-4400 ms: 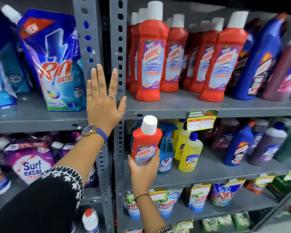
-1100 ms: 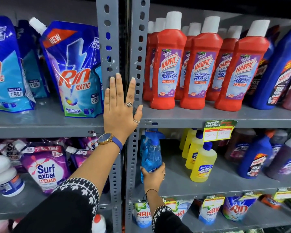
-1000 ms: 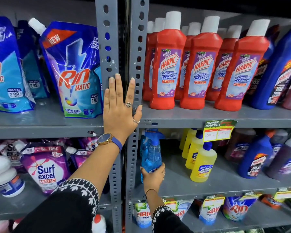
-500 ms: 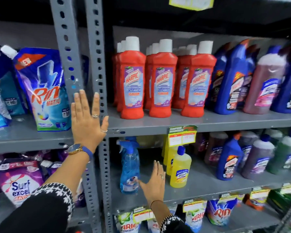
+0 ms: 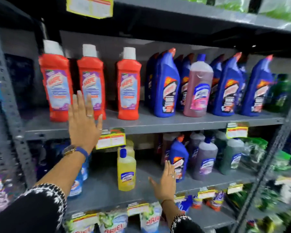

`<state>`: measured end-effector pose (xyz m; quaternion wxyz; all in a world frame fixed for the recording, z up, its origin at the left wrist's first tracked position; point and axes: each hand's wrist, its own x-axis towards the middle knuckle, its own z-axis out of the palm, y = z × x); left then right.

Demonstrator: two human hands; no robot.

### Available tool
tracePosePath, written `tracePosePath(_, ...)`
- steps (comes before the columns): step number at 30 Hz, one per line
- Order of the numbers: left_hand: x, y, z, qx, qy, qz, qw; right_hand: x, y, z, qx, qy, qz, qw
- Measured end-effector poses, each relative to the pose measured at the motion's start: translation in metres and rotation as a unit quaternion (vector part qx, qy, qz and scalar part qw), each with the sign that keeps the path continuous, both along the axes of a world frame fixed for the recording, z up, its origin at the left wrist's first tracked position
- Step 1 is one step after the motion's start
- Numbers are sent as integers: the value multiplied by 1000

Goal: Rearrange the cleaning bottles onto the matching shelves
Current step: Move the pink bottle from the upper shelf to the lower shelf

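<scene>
The view is blurred by motion. Red bathroom-cleaner bottles (image 5: pixel 91 84) stand at the left of the upper shelf (image 5: pixel 158 123); blue toilet-cleaner bottles (image 5: pixel 166 84) and one pink bottle (image 5: pixel 198 89) stand to their right. On the middle shelf (image 5: pixel 104 187) are a yellow bottle (image 5: pixel 126 170), a lone blue toilet-cleaner bottle (image 5: pixel 178 158) and dark purple bottles (image 5: pixel 205 160). A blue spray bottle (image 5: pixel 77 182) is partly hidden behind my left forearm. My left hand (image 5: pixel 84 125) is flat and open in front of the upper shelf's edge. My right hand (image 5: pixel 165 182) is open, fingers spread, just left of the lone blue bottle.
Grey slotted uprights (image 5: pixel 8 105) stand at the left and right of the bay. Yellow price tags (image 5: pixel 111 138) hang on the shelf edges. Detergent pouches (image 5: pixel 148 219) fill the bottom shelf. Green packs (image 5: pixel 255 152) sit at the far right of the middle shelf.
The view has swung to the right. My right hand has left the blue spray bottle and moved right along the middle shelf. My left hand has come off the upright, toward the red bottles.
</scene>
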<state>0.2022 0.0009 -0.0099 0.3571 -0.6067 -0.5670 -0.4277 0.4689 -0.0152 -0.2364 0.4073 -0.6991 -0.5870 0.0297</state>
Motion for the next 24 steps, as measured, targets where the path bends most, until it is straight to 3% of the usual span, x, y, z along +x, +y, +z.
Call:
tracePosePath(8,153,13,13,-6,45,-45,998,116,16,80,119,81,-64,988)
tracePosePath(16,180,45,3,-95,97,-43,990,163,49,189,268,170,-47,947)
tracePosePath(19,183,52,-5,-102,92,-44,990,161,73,226,266,177,-1,947)
tracePosePath(24,183,54,-7,-78,88,-44,992,147,112,269,187,205,12,961)
